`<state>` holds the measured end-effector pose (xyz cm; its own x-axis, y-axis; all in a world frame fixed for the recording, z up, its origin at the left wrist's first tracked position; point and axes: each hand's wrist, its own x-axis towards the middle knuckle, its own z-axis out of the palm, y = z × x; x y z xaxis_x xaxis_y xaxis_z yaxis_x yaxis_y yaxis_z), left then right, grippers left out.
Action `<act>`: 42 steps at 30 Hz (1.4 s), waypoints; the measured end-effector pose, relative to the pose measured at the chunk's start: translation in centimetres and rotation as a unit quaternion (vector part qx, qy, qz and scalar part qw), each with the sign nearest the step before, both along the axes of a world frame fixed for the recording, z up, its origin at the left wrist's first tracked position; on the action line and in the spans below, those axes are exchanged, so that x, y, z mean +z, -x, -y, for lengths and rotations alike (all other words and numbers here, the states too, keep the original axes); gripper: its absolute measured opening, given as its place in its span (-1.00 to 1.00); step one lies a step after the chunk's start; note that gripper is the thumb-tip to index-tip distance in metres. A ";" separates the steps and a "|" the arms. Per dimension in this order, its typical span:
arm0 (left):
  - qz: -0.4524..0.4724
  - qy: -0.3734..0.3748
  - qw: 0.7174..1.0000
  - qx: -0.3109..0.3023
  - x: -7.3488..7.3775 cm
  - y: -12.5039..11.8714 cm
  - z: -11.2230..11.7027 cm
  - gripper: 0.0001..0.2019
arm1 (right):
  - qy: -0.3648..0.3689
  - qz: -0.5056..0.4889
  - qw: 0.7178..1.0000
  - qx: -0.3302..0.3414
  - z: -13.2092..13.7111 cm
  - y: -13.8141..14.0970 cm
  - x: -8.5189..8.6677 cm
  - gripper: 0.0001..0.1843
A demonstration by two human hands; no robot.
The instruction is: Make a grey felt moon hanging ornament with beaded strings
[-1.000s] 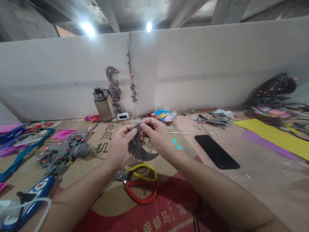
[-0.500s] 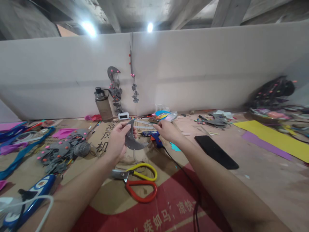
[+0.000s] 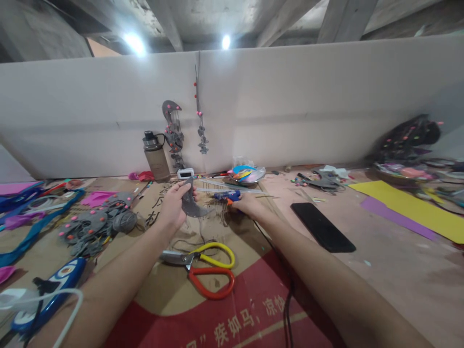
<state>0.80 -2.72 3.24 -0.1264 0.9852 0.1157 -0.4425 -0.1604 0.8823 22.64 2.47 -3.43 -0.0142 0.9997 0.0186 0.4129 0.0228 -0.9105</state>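
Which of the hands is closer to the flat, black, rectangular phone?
The right. The right hand, on the blue-and-orange glue gun, is left of the phone; the left hand, pinching the grey felt crescent, is farther left.

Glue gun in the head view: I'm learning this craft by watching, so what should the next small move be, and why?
Probably bring the glue gun closer to the gray crescent: the right hand has it by the handle, its nozzle end points toward the crescent, and the left hand holds the crescent with a gap left between the two.
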 end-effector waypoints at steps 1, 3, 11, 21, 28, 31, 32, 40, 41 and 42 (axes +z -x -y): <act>0.008 0.005 1.000 0.002 -0.2 0.3 -0.4 -0.83 | 0.005 -0.033 0.999 -0.001 -0.2 -0.2 0.1 -0.79; 0.016 0.017 1.000 0.006 -0.6 1.0 -1.0 -0.84 | 0.013 -0.101 0.995 0.001 -0.3 -0.3 0.7 -0.82; -0.036 0.060 0.997 0.021 -2.6 2.1 -2.1 -0.89 | 0.003 -0.333 0.934 0.131 2.2 1.8 3.4 -0.69; 0.004 0.117 0.993 -0.021 -2.4 1.6 -2.0 -0.91 | -0.020 -0.377 0.903 0.203 2.9 2.7 2.7 -0.65; -0.019 0.101 0.995 -0.018 -1.8 0.8 -1.1 -0.93 | -0.025 -0.368 0.909 0.197 2.8 2.8 2.4 -0.64; -0.031 0.089 0.995 -0.015 -1.7 0.6 -0.9 -0.91 | -0.028 -0.365 0.908 0.202 2.7 2.7 2.1 -0.65; -0.033 0.086 0.996 -0.015 -1.6 0.6 -0.9 -0.90 | -0.030 -0.366 0.908 0.204 2.6 2.7 2.0 -0.66; -0.003 0.084 0.996 -0.041 -1.3 0.6 -0.8 -0.91 | -0.022 -0.368 0.909 0.197 2.6 2.7 1.8 -0.64; 0.002 0.089 0.995 -0.043 -1.3 0.6 -0.8 -0.91 | -0.022 -0.369 0.908 0.197 2.6 2.7 1.8 -0.64; 0.007 0.095 0.994 -0.045 -1.2 0.6 -0.8 -0.91 | -0.022 -0.370 0.908 0.198 2.6 2.7 1.8 -0.65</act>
